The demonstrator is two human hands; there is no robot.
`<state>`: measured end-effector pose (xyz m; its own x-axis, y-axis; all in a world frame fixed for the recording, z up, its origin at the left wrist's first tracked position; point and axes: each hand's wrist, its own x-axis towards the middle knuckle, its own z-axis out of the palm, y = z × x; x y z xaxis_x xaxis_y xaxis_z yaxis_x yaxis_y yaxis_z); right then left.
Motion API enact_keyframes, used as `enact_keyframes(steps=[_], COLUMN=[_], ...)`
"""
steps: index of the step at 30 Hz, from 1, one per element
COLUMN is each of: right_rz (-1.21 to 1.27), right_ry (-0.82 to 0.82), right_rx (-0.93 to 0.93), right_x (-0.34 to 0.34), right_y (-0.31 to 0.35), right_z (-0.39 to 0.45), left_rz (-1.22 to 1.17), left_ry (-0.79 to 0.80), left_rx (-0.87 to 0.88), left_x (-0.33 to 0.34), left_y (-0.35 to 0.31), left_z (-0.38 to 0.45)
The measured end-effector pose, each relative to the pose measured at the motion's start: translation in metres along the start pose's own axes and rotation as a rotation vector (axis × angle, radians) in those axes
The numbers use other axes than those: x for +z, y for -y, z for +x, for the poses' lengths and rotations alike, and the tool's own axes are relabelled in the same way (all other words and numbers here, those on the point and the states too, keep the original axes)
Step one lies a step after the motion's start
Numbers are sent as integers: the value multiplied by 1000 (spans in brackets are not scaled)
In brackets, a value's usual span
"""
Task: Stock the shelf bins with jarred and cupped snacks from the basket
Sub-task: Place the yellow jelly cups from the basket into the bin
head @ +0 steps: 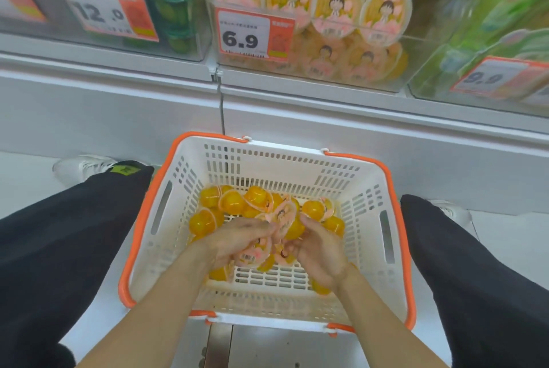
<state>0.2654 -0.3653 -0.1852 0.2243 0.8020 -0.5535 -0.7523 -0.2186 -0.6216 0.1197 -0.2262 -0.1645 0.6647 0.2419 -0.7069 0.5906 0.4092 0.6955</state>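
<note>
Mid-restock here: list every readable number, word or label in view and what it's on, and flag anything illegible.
"12.0": price tag on the left bin with green jars.
"6.9": price tag on the middle bin of cartoon-lidded cups.
"9.9": price tag on the right bin, blurred but legible.
Small print and barcodes on all the tags: too blurred.
Cup lid text in the bin and the basket: unreadable.

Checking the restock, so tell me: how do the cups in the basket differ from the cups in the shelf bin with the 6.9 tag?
The cups in the basket lie jumbled, many showing their yellow bodies; the cups in the shelf bin stand on edge in a row, pink lids facing out. The basket cups are being handled by the left hand and right hand; the bin cups are untouched. Both carry the same pink cartoon lid.
</note>
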Motion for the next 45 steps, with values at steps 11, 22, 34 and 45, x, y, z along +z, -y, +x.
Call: enact_keyframes(steps=[11, 22, 34, 45], right_rz=[100, -391, -1635, -1649], right_ry=[123, -59, -549, -543], right_rx=[-239, -780, -1268, -1021], right_x=[80, 246, 291, 284], right_y=[96, 259, 308, 317], right_z=[-26, -44, 41, 71], left_rz=[-162, -173, -293, -286], left_ry=[-60, -65, -161, -181], left_rx=[336, 488, 601, 593], left_x=[-11, -71, -86, -88], left_y=[-73, -191, -210, -216], left_z=[-43, -121, -110, -102])
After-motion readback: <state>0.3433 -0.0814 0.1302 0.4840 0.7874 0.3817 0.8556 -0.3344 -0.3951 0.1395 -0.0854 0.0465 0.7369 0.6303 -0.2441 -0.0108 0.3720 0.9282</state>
